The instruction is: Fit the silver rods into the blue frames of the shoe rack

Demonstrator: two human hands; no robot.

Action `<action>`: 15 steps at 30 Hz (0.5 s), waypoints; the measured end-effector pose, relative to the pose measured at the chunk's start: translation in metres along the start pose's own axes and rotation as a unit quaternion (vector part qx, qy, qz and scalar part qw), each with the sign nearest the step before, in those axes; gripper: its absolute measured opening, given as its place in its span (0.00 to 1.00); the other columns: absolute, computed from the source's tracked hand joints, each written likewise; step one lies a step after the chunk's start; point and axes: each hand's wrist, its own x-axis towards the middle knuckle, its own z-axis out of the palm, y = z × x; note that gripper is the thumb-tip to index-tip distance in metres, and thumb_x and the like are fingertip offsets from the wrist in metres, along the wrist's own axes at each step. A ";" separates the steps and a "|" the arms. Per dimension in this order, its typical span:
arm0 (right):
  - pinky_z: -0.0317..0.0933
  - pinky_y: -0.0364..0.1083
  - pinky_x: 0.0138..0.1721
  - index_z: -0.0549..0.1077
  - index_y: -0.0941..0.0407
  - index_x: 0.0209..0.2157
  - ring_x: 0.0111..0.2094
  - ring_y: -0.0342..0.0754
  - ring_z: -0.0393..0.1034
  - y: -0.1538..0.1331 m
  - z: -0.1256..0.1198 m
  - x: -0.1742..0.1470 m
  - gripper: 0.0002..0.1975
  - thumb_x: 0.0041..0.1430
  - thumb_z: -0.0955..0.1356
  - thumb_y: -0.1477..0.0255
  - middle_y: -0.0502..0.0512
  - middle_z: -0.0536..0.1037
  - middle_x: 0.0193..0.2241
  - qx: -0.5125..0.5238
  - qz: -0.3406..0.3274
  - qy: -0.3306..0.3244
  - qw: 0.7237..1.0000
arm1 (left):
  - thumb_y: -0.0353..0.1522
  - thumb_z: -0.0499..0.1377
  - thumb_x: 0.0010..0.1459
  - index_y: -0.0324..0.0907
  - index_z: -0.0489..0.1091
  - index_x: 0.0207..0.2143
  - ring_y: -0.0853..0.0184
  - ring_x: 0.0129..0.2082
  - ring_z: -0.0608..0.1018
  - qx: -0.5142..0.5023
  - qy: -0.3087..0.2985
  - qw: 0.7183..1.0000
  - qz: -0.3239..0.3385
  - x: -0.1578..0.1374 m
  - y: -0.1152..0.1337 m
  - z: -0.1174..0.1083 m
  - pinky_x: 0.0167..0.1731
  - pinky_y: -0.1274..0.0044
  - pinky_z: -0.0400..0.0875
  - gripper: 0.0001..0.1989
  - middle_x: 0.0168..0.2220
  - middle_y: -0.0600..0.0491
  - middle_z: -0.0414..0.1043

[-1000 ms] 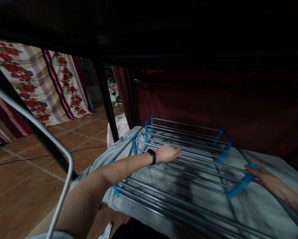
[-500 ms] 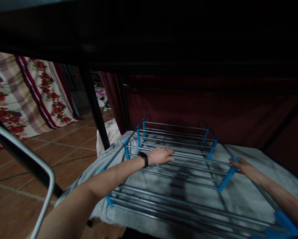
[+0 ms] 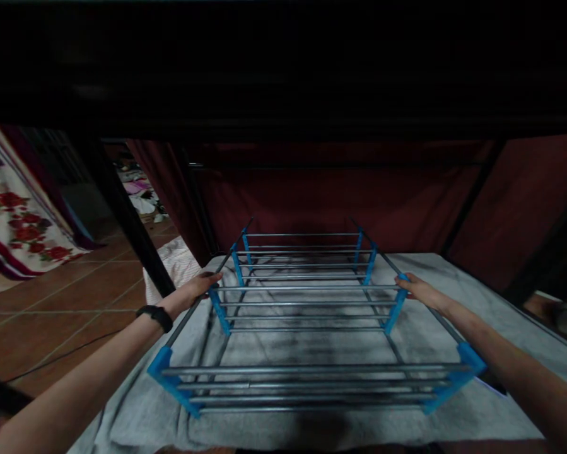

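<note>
A rack of grey metal tubes (image 3: 311, 369) joined by blue plastic brackets (image 3: 219, 312) lies across a grey blanket (image 3: 132, 403), its rows of bars running left to right. My left hand (image 3: 202, 287), with a black band on the wrist, is closed around the left side pole beside a middle bracket. On the opposite side, my right hand (image 3: 418, 290) grips the right side pole at the matching bracket. Some of the fingers on both hands are hidden behind the poles.
A dark bed frame hangs low overhead, with a black post (image 3: 132, 221) on the left. Dark red curtains (image 3: 340, 195) close off the back. A flowered cloth (image 3: 23, 221) hangs over the tiled floor (image 3: 75, 290). One dark flat object (image 3: 494, 386) lies near my right forearm.
My left hand has moved from the middle bars out to the left side pole. The rack now sits squarer in front of me, and my view has turned right. My right hand stays at its bracket.
</note>
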 end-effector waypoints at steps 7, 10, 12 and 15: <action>0.64 0.44 0.39 0.65 0.54 0.36 0.36 0.48 0.70 -0.008 0.002 -0.006 0.10 0.56 0.64 0.64 0.51 0.73 0.29 0.006 0.007 0.007 1.000 | 0.51 0.70 0.28 0.44 0.65 0.34 0.54 0.41 0.80 -0.076 -0.060 0.993 -0.073 0.009 -0.024 0.002 0.34 0.72 0.74 0.33 0.31 0.53 0.75; 0.65 0.42 0.35 0.64 0.55 0.37 0.36 0.47 0.72 -0.017 0.003 -0.011 0.06 0.59 0.63 0.68 0.50 0.73 0.29 -0.006 0.022 0.004 1.000 | 0.51 0.70 0.29 0.45 0.64 0.33 0.54 0.41 0.80 -0.066 -0.074 0.993 -0.068 0.022 -0.032 0.001 0.34 0.72 0.74 0.31 0.30 0.53 0.74; 0.64 0.40 0.33 0.64 0.55 0.37 0.36 0.47 0.73 -0.022 0.005 -0.012 0.04 0.60 0.62 0.70 0.51 0.73 0.29 -0.020 0.032 0.008 0.999 | 0.49 0.70 0.30 0.45 0.63 0.33 0.54 0.40 0.80 -0.064 -0.079 0.993 -0.063 0.028 -0.036 0.001 0.33 0.73 0.74 0.30 0.28 0.54 0.74; 0.64 0.40 0.31 0.63 0.55 0.37 0.35 0.46 0.74 -0.025 0.006 -0.013 0.03 0.61 0.61 0.72 0.51 0.74 0.29 -0.037 0.035 0.017 0.999 | 0.47 0.69 0.34 0.44 0.61 0.32 0.56 0.40 0.80 -0.060 -0.073 0.993 -0.070 0.031 -0.037 0.002 0.30 0.75 0.73 0.28 0.26 0.56 0.73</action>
